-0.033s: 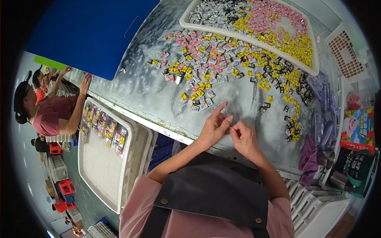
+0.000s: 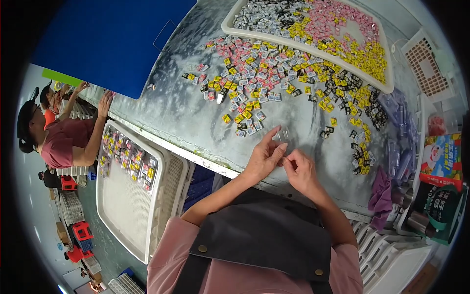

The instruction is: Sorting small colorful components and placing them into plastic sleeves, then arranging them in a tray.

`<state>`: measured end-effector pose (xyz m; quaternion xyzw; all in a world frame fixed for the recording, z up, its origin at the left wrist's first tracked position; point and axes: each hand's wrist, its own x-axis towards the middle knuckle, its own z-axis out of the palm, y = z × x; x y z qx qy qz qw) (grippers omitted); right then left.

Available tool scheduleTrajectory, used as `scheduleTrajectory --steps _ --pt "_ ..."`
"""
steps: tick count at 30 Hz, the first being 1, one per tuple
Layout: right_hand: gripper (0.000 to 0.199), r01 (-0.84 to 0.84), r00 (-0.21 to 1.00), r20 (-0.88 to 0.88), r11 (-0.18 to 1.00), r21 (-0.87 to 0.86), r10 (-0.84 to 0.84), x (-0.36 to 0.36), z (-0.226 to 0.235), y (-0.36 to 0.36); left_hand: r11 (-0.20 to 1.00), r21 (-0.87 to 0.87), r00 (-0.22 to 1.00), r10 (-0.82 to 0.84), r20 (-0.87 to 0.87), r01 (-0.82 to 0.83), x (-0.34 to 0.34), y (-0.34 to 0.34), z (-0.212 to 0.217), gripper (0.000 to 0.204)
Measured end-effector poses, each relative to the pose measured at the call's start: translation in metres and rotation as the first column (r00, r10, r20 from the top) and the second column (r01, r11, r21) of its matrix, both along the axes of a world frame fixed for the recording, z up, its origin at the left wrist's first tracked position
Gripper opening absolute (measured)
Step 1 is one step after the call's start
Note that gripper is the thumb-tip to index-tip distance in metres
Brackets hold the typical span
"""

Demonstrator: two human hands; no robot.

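Note:
My left hand [image 2: 264, 160] is over the near side of the grey table, its index finger stretched along a small clear plastic piece [image 2: 285, 135] and its thumb closed toward it. The piece is see-through, so its exact kind is hard to make out. Close beside, my right hand [image 2: 299, 169] is curled, thumb and fingers pinched at the near end of the piece; what lies inside the pinch is hidden. Beyond my hands lies a loose spread of small wrapped packets [image 2: 259, 78] in pink, yellow, white and black.
A white tray [image 2: 306, 45] of sorted packets stands at the back. Clear plastic cases [image 2: 402, 166] and a purple cloth [image 2: 381, 196] lie at the right. A blue board [image 2: 112, 44] covers the far left. Filled packs lie in a stacked tray [image 2: 122, 206]; a co-worker [image 2: 66, 142] stands beyond.
The clear plastic piece shows between my hands now, where it could hardly be seen before. My hands hold nearly the same place.

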<state>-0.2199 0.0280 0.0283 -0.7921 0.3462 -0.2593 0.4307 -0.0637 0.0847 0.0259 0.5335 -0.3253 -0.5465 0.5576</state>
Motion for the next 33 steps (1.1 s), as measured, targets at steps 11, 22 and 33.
scheduleTrajectory --steps 11,22,33 --pt "0.029 -0.055 0.998 0.013 0.929 0.365 0.054 -0.006 0.008 -0.004 0.999 0.052 0.999 0.015 -0.036 -0.013 0.006 0.001 0.006 0.047" --pt "0.015 -0.099 0.995 0.037 0.964 0.245 0.093 -0.012 0.034 -0.007 0.996 0.085 0.995 0.025 -0.095 -0.017 0.013 0.005 0.009 0.039" --pt "0.028 -0.259 0.965 -0.1 0.833 -0.49 0.241 -0.025 0.056 -0.021 0.927 0.292 0.971 -0.217 -0.096 0.236 0.04 -0.006 0.019 0.041"
